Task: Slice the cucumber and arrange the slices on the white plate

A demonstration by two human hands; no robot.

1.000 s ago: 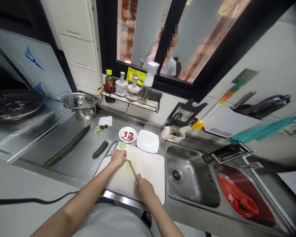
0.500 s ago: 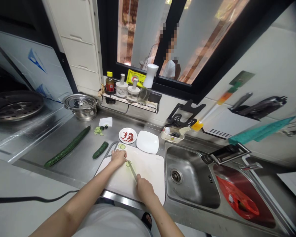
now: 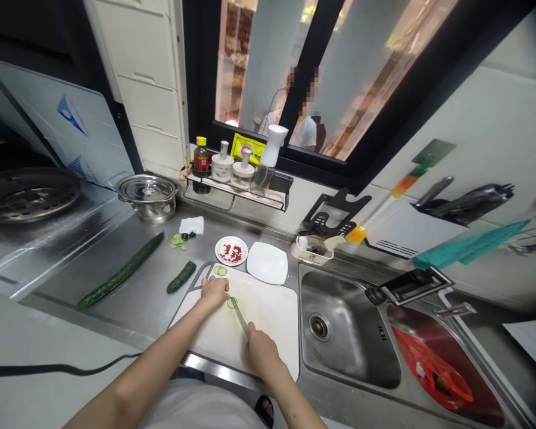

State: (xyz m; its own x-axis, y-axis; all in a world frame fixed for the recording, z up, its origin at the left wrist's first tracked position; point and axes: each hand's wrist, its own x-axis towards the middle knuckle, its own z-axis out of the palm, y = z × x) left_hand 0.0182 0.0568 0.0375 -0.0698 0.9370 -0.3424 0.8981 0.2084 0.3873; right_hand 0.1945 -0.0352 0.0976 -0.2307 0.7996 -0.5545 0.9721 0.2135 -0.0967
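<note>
My right hand (image 3: 261, 350) is wrapped round the handle of a knife (image 3: 240, 316). Its blade points away from me, and the tip lies over a thin cucumber slice (image 3: 231, 303) on the white cutting board (image 3: 272, 322). At the slice's left edge, my left hand (image 3: 215, 292) rests on the board with its fingers curled, the fingertips touching the slice. Two more cucumber slices (image 3: 220, 271) lie by the board's grey handle. Left of the board are a cut piece of cucumber (image 3: 181, 277) and a long whole cucumber (image 3: 122, 271).
Behind the board stand a plate of chopped red pieces (image 3: 218, 255) and a white square plate (image 3: 268, 263). Cucumber scraps (image 3: 177, 241) lie near a white paper (image 3: 192, 224). A sink (image 3: 348, 351) is on the right, a lidded pot (image 3: 154, 210) at the back left.
The view has tilted up slightly, so the counter sits a little lower in the picture. Both hands, the knife and the slice keep nearly the same places on the board.
</note>
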